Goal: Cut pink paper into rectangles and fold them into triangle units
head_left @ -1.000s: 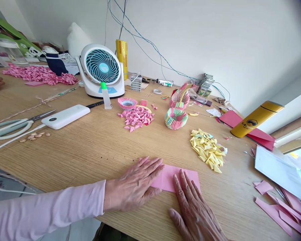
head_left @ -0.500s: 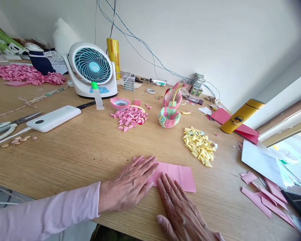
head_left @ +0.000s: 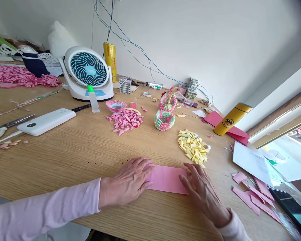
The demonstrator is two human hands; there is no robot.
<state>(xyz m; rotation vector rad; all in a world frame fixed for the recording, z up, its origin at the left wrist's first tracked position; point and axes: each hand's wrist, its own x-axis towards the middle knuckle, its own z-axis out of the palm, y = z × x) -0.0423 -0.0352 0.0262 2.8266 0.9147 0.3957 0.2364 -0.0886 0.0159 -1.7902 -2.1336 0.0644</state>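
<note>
A strip of pink paper (head_left: 167, 179) lies flat on the wooden table in front of me, with faint creases across it. My left hand (head_left: 127, 182) rests palm down over its left end, fingers stretched out and lying together on the paper. At the other end, my right hand (head_left: 203, 192) is bent over the right edge, its thumb apart from the loosely curved fingers. That end of the strip is hidden beneath it. Just beyond the paper sits a pile of folded yellow paper triangles (head_left: 192, 146).
Folded pink pieces (head_left: 125, 120) lie near a woven-looking paper basket (head_left: 164, 120). A fan (head_left: 89, 72) and a white power bank (head_left: 46, 121) are at left. Pink scraps (head_left: 257, 197), a phone (head_left: 291, 207) and a yellow flask (head_left: 232, 118) are at right.
My right hand has moved from the strip's middle to its right end, lifting from flat to curved. My left hand stays on the left end. The view has shifted slightly right.
</note>
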